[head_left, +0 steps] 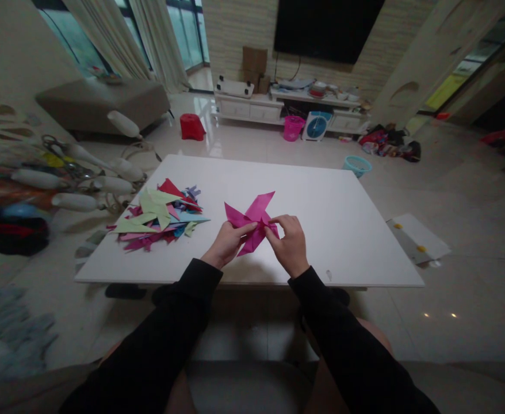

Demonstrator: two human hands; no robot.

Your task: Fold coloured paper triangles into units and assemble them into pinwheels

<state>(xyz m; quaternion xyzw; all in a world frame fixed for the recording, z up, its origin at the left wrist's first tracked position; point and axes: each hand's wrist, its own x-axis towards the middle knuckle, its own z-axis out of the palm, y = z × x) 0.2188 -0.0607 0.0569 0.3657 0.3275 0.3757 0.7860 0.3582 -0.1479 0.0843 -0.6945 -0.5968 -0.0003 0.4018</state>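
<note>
A magenta folded paper piece (252,218) with pointed flaps lies over the middle of the white table (347,230). My left hand (226,244) pinches its left side from below. My right hand (289,241) grips its right side, fingers curled over a fold. Both arms wear black sleeves. The lower part of the paper is hidden between my hands.
A pile of folded paper pieces (160,221) in green, red, pink and blue lies on the table's left part. A rack with scissors and white handles (75,172) stands at the left. On the floor sit a red stool (192,126), pink bucket (293,127) and teal basket (356,165).
</note>
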